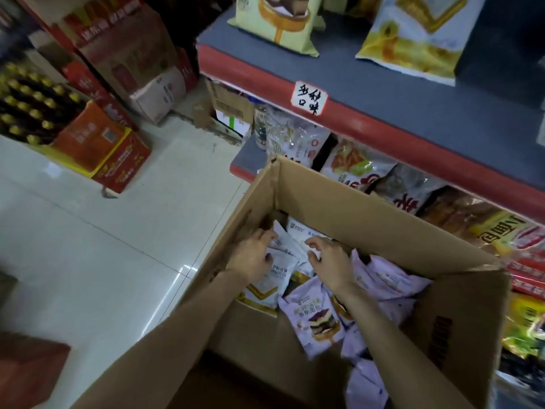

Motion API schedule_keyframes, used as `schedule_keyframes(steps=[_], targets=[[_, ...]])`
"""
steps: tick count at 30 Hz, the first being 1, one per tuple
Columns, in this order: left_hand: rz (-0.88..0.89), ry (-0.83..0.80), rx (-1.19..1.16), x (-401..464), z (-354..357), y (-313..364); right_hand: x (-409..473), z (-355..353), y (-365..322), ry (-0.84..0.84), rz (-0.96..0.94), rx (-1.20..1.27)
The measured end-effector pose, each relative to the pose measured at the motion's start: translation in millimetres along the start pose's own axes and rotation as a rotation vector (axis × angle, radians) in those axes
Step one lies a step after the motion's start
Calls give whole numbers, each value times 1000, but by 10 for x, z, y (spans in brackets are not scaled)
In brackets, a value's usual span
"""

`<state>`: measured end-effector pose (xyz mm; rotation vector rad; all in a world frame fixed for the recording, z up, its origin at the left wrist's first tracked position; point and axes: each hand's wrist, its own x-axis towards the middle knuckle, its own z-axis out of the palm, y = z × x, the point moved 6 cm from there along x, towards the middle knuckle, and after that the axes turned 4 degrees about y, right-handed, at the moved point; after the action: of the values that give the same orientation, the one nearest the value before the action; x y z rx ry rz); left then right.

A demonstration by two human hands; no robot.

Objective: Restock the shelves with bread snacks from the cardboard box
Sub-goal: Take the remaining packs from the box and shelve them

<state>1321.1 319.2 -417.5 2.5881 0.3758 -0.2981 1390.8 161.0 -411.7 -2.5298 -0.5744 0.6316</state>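
**Both hands in the cardboard box, on the white bread packets**

Cardboard box [368, 219] fills lower centre to lower right of frame, top flaps open, standing on the floor right against the shelf unit. Both hands reach into its far-left corner.

Left hand [253, 255]: fingers curled down over a white bread packet [272, 276], grip holding its upper edge; packet lies directly under the palm, tilted against the box's left wall. Right hand [327, 258]: fingers and thumb bent in a narrow claw, tips at the edge of another white packet [298, 231] just beyond them; can't tell if it's actually pinched or only touched.

White packets: glossy, gold trim at the bottom, dark print, stacked loosely in the corner. Lilac bread packets [318, 317] fill the rest of the box, below and right of the right wrist, lying flat and overlapping; the top one shows a picture of layered sliced bread.

Shelves: upper shelf [383, 93] grey with red edge, upper right of frame, carrying yellow snack bags [283, 22] and a handwritten label [309, 97]. Lower shelf behind the box packed with mixed bagged bread [354, 166].

Upper left: stacked red cartons [124, 54] and a tray of gold-capped bottles [32, 104] on pale tiled floor [103, 246].
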Motion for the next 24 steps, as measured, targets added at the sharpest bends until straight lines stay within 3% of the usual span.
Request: schedule_keyframes(steps=[4,7,10,14,17,20,24], targets=[[57,-105,478,243,547,-281,303,518,335,-88,55,-31],[109,-260,700,279,820,-402,476,790,395,-112,10,-93],[194,-206,833,298,878,-430,612,1020,391,-188,64,-38],[262,-167,780,265,970,-525,675,1231,509,-254,282,45],[264,-212,764,163,839,-369,621,1241,547,-275,309,114],[156,-327,548,33,783,-351,431,1010,452,-109,298,218],[98,-243,363,-171,418,-160,-61,498,104,237,63,86]])
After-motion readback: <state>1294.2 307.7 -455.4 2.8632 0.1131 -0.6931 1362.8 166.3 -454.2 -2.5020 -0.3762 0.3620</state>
